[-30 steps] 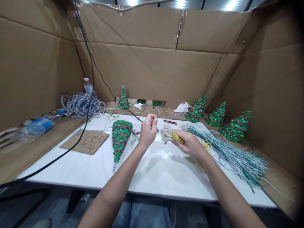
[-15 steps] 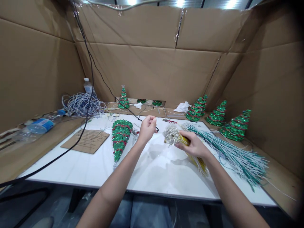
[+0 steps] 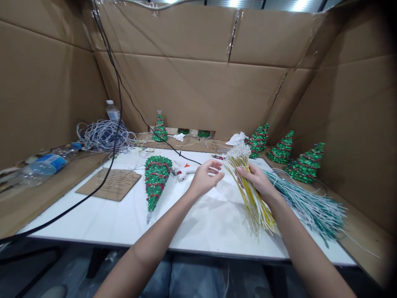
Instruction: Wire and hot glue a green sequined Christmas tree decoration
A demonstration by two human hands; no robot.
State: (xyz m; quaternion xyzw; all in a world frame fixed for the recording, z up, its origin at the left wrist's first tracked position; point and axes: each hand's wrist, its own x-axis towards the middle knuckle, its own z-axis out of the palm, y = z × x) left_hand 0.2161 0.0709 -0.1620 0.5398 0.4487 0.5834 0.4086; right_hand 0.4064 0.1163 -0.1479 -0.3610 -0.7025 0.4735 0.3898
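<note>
My right hand (image 3: 256,180) is closed round a bundle of yellow and white wires (image 3: 248,190); its clear-white tips point up and away, and the loose ends fan down over the table. Just left of the bundle, my left hand (image 3: 207,179) has its fingers apart and curved, with nothing seen in them. Beyond its wrist lies a white glue gun (image 3: 186,171) with an orange-red mark. A green beaded Christmas tree (image 3: 156,178) with red garland lies on the white table (image 3: 124,219), its tip towards me. Right of my right hand spreads a bundle of green and white wires (image 3: 310,207).
Small green trees (image 3: 305,163) stand along the right edge, another tree (image 3: 160,128) at the back. A cardboard sheet (image 3: 108,184) with writing, a coil of white wire (image 3: 102,135) and plastic bottles (image 3: 49,164) are at left. A black cable (image 3: 119,107) hangs across the left side.
The yellow wire bundle has turned more upright, with its tips now farther back. My left hand has moved right and nearer, from closed fingers to parted ones, uncovering the glue gun.
</note>
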